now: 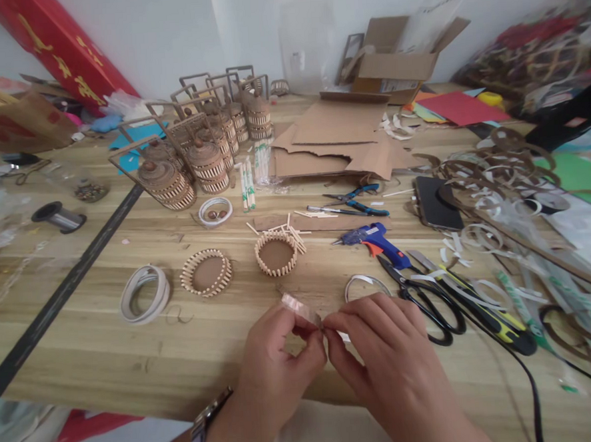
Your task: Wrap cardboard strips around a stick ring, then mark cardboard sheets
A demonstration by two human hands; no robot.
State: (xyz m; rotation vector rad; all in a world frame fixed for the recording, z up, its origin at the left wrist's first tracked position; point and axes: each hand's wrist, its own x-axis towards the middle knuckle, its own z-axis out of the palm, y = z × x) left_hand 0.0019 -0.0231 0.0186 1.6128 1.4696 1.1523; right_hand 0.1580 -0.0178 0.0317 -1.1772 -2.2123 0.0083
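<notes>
My left hand (279, 365) is closed in a pinch on a short, shiny, pinkish strip (299, 307) that sticks up past the fingertips; its material is hard to make out. The fingertips of my right hand (383, 349) meet the left ones at the strip's lower end, pinched together, and hide what lies between them. Beyond my hands stand two round cardboard bases ringed with short wooden sticks, one stick ring (276, 254) in the middle and another stick ring (206, 273) to its left. Just behind my right hand lies a thin hoop (367, 284).
A blue glue gun (376, 236), scissors (425, 300), a yellow utility knife (496, 315) and pliers (357, 200) lie to the right. Several lidded stick baskets (209, 163) with tall handles stand at the back left. A phone (438, 202), cardboard sheets (330, 129) and curled strips lie farther off.
</notes>
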